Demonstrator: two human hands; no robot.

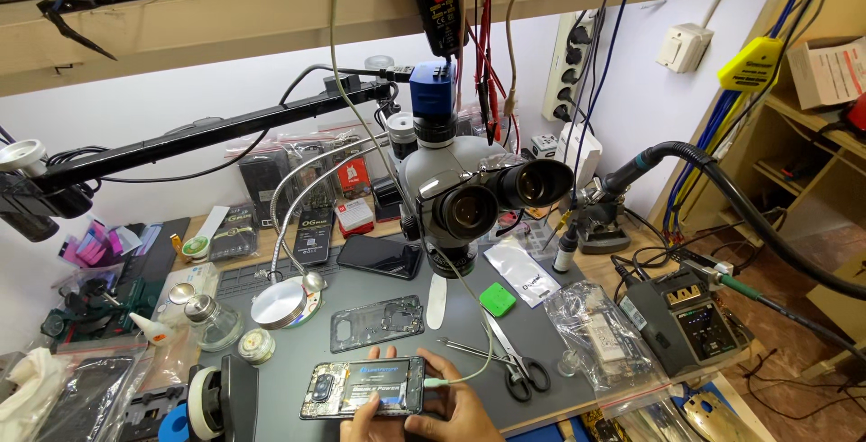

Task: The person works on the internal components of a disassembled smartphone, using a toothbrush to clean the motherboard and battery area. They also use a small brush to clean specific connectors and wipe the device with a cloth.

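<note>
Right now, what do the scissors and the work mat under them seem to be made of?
Scissors: blades look like bare metal, bright and reflective; handles look like black plastic, matte. Work mat: probably silicone or rubber, with a flat grey surface showing no glare, though the view cannot confirm this.

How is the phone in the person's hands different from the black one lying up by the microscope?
The opened phone has its back off, showing a dark battery and camera parts; the black phone shows only a smooth dark face. The opened phone is held by the left hand and right hand; the black phone lies untouched. Both are slim rectangles over the grey mat.
</note>
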